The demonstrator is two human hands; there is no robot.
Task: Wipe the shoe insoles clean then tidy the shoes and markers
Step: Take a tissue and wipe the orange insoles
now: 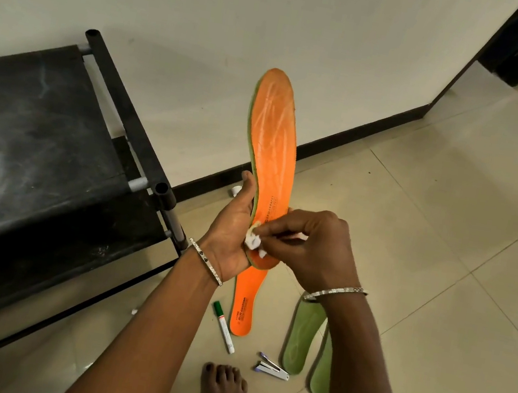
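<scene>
Wiping is the step in hand. The left hand (232,226) has its grip closed round the heel end of an orange insole (272,137), held near upright in the air with its toe pointing up and away. The right hand (314,246) pinches a white wad (253,240) against the heel. Next, I judge, come strokes lengthwise toward the toe.

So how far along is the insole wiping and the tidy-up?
Done: nothing I can confirm. In hand: the left hand holds an orange insole upright while the right hand rubs a white wad near its heel; pale streaks show higher up. Left: a second orange insole, two green insoles and a green marker lie on the floor. No shoes in view.
</scene>
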